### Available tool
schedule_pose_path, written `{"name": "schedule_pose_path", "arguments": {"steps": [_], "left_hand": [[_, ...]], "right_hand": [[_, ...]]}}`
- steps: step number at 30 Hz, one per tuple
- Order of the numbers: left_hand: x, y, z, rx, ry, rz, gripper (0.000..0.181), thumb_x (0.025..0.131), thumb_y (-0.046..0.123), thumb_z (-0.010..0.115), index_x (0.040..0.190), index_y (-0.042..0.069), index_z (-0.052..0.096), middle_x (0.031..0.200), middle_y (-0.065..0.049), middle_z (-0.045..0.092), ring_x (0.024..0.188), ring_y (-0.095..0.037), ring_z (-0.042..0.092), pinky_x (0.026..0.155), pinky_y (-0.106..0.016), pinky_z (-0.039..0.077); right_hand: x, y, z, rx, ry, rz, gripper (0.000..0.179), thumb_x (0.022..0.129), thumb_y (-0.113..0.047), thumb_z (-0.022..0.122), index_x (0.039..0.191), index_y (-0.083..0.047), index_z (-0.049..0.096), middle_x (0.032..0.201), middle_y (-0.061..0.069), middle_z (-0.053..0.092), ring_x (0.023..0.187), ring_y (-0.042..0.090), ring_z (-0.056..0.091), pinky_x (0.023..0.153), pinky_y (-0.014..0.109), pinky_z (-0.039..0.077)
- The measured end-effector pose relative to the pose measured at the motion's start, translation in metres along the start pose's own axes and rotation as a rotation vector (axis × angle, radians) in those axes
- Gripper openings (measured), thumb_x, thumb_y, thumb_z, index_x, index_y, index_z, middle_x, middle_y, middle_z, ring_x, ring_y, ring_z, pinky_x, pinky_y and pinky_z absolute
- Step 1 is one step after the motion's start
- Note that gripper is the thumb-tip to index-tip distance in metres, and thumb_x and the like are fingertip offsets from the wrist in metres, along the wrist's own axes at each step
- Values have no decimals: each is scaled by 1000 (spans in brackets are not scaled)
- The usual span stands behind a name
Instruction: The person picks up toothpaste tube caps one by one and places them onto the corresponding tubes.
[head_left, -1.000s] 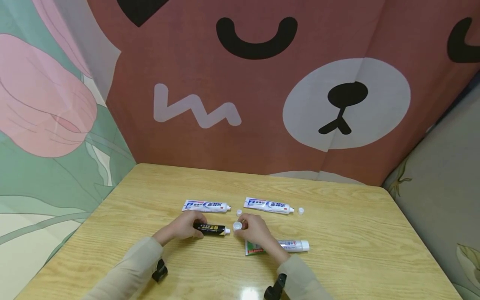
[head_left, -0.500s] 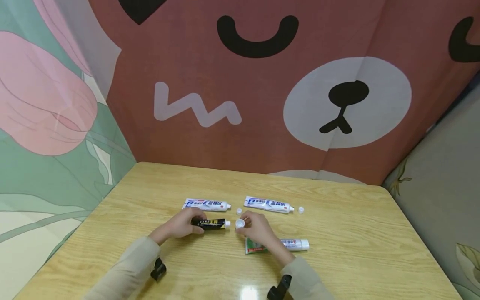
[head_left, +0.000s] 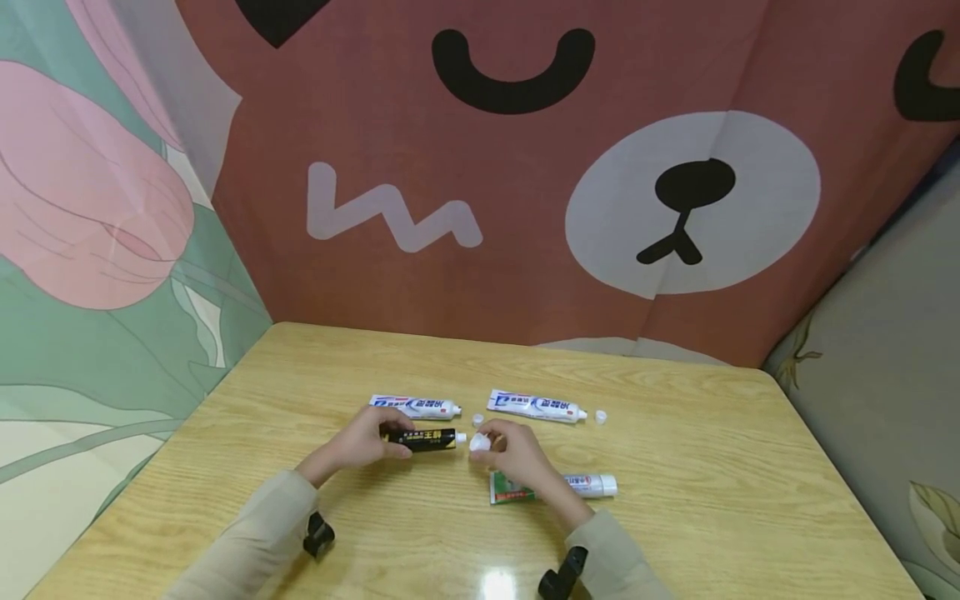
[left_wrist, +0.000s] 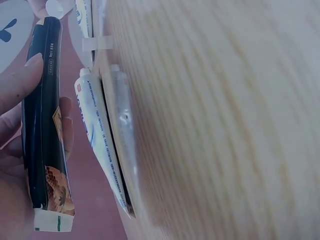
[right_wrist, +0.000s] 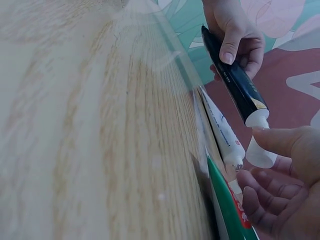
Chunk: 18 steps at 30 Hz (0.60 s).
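Observation:
Fingers and thumb of my left hand [head_left: 360, 442] grip a black toothpaste tube [head_left: 429, 439], its uncapped white nozzle pointing right. In the left wrist view the thumb presses along the side of the black tube [left_wrist: 44, 115], whose crimped end hangs at the bottom. My right hand [head_left: 521, 454] pinches a white screw cap [head_left: 479, 443] between thumb and fingers, just off the nozzle. Seen from the right wrist, the cap [right_wrist: 261, 153] stands close in front of the nozzle [right_wrist: 257, 119], partly hidden by the right thumb.
Two white-and-blue toothpaste tubes, one left [head_left: 423, 408] and one right [head_left: 536, 406], lie behind the hands, uncapped. A small white cap [head_left: 477, 419] and another cap [head_left: 601, 417] sit near their nozzles. A capped green-and-white tube [head_left: 592, 485] lies partly under the right forearm. The wooden table [head_left: 712, 500] meets a printed curtain.
The left hand has lifted the black tube slightly and brought its nozzle nearer the cap. The right hand has turned the cap, so its face no longer points toward the head camera.

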<state>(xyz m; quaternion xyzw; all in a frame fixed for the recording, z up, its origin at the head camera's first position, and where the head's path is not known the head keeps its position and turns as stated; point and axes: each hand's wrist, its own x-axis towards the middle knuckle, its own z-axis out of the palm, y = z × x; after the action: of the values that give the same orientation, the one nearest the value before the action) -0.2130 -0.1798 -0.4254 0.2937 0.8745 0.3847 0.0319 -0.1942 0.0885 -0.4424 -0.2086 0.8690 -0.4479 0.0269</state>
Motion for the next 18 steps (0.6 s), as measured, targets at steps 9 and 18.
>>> {"name": "schedule_pose_path", "arguments": {"steps": [9, 18], "left_hand": [[0, 5, 0, -12, -8, 35, 26, 68, 11, 79, 90, 3, 67, 86, -2, 65, 76, -11, 57, 67, -26, 48], [-1, 11, 1, -32, -4, 39, 24, 68, 9, 79, 89, 4, 67, 85, 0, 65, 77, -10, 57, 67, -25, 48]], "right_hand": [[0, -3, 2, 19, -31, -36, 36, 80, -19, 70, 109, -1, 60, 99, 11, 62, 77, 20, 61, 63, 26, 50], [1, -9, 6, 47, 28, -142, 33, 77, -13, 73, 104, 0, 60, 85, 6, 62, 68, 13, 59, 60, 23, 49]]}}
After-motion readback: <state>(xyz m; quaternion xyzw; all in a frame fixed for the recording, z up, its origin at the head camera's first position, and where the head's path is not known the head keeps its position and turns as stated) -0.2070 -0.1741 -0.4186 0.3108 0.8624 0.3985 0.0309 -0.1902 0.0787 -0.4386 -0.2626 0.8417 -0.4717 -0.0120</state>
